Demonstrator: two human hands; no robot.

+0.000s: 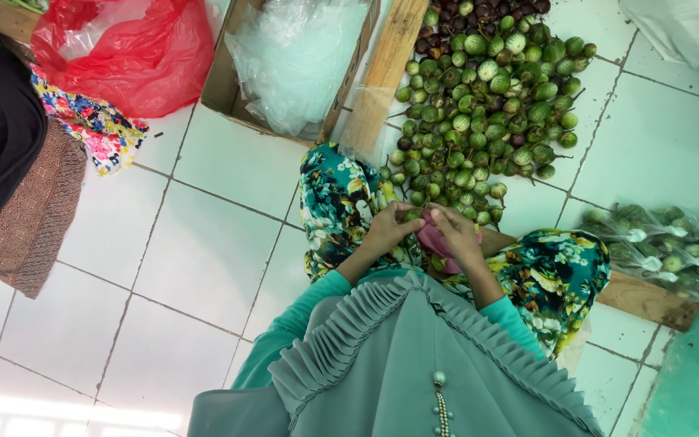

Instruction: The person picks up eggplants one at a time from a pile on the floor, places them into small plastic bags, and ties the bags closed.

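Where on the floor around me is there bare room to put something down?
Bare white tiles lie between the cardboard box, the patterned cloth and your knee. It is crowded ahead: the eggplant pile meets your hands, and filled bags sit beside it.

A grey-green pleated fabric head covering (414,356) is worn, draped over the shoulders in fine fanned folds and edged with a ruffled hem. A short string of small pale beads (442,405) is hung down its middle. Long teal sleeves (301,311) are seen beneath it, ending at the wrists. The legs are covered by a teal floral-print garment (341,202) patterned with yellow, white and black.
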